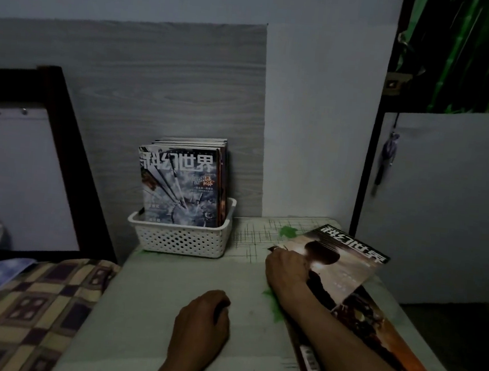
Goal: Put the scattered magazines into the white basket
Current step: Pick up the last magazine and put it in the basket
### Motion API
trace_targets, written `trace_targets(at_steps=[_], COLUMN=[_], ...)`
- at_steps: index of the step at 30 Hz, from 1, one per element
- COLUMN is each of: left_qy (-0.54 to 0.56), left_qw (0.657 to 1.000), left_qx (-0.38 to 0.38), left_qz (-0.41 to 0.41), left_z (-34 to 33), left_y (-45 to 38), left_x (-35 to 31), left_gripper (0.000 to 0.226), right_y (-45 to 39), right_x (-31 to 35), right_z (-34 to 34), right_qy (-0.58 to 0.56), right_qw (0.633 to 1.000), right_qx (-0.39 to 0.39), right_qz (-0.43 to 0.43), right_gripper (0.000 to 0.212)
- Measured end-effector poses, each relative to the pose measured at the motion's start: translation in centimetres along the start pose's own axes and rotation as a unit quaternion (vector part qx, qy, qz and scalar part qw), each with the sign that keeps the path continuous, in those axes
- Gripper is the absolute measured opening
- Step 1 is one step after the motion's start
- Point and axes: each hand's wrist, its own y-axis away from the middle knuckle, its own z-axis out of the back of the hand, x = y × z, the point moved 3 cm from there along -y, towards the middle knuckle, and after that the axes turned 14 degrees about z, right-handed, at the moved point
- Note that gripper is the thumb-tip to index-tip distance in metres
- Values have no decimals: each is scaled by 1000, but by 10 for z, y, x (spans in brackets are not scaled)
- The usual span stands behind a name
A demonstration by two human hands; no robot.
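The right hand [286,270] has its grip closed on the near-left edge of the top magazine [345,265], which overlaps another magazine [372,329] on the desk [169,291]. Lifting it level, then standing it upright, should ease it into the white basket [182,239]. The left hand [202,317] rests empty, loosely curled.

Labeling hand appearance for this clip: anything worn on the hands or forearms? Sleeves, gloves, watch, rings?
Both are bare. The left hand and right hand have no gloves, and both forearms show no sleeves up to the frame edge. No watch or wristband on either wrist. The dim, blurry picture doesn't settle rings.
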Motion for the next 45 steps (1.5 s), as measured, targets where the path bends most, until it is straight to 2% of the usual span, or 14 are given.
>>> trace_targets(at_steps=[6,7,10,12,17,19,20,22,23,27,32,38,41,45], left_qy=[104,193,434,393,402,447,473,512,524,487,369,302,301,290], left_qw=[992,971,833,845,851,844,840,836,835,872,927,942,943,941], left_qx=[38,93,257,276,253,244,229,179,152,51,-40,-50,-84,-165], left_qz=[64,105,229,238,222,167,135,88,66,2,55,140,116,62], left_z=[0,3,3,8,26,39,49,73,86,131,130,104,119,170], left_y=[-13,-15,-19,-17,7,13,13,2,-6,-37,-42,-26,-49,-114], left_x=[4,1,-4,-5,-18,-27,-33,-42,-45,-47,-2,54,50,30], left_gripper=[12,16,22,21,21,22,22,22,22,15,27,39,29,19], right_y=[63,82,136,154,141,135,130,115,105,77,66,60,38,-12], right_x=[21,34,77,84,20,-10,-21,-28,-31,-23,20,40,29,7], right_z=[38,40,34,35,37,30,31,48,58,105,95,64,88,140], right_qy=[-38,-22,4,-50,-324,-469,-572,-756,-793,-804,-778,-564,-549,-591], right_qw=[978,966,937,918,926,856,782,597,543,487,557,794,789,716], right_qx=[-163,-202,-258,-271,-190,-204,-211,-226,-248,-338,-290,-226,-274,-372], right_qz=[125,159,236,284,41,-83,-132,-148,-126,-45,-33,30,38,1], right_gripper=[6,9,22,11,44,75,86,73,56,19,30,17,19,7])
